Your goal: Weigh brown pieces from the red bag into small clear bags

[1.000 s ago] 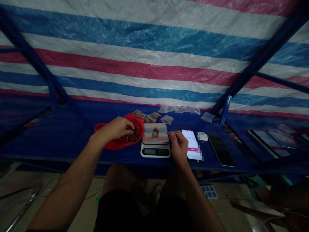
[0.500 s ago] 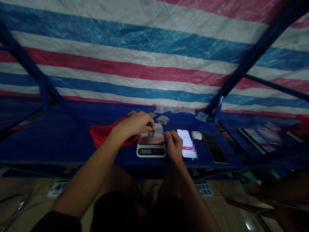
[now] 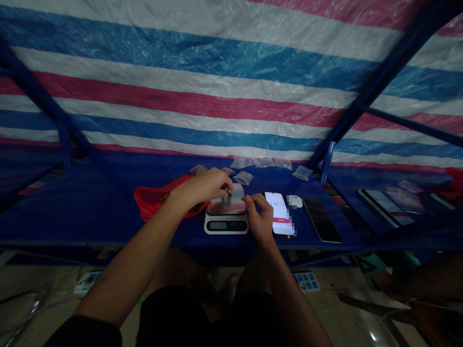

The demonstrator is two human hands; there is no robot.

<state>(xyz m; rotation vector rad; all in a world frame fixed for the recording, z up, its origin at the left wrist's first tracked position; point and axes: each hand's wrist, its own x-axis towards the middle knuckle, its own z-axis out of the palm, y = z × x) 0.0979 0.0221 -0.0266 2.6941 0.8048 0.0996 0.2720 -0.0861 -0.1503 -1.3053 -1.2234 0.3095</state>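
Note:
A small white digital scale point(image 3: 226, 225) with a metal pan sits at the table's front edge, its display lit. On the pan stands a small round container point(image 3: 226, 199), partly covered by my fingers. My left hand point(image 3: 218, 183) is just over it, fingertips pinched together at its top; what they hold is too small to make out. My right hand point(image 3: 261, 214) rests beside the scale's right edge, fingers curled and thumb toward the pan, with nothing seen in it. Under my left forearm lies an open red plastic bag point(image 3: 147, 201) with brownish contents.
Several small clear bags point(image 3: 243, 178) lie behind the scale, some with brown contents. To the right are a lit phone point(image 3: 277, 207) showing a timer, a white case point(image 3: 295, 202) and a dark phone point(image 3: 321, 220). Blue metal posts point(image 3: 347, 115) frame the striped sheet.
My left fingers have shifted very slightly over the container. The right hand stays almost still. My view has tilted a little.

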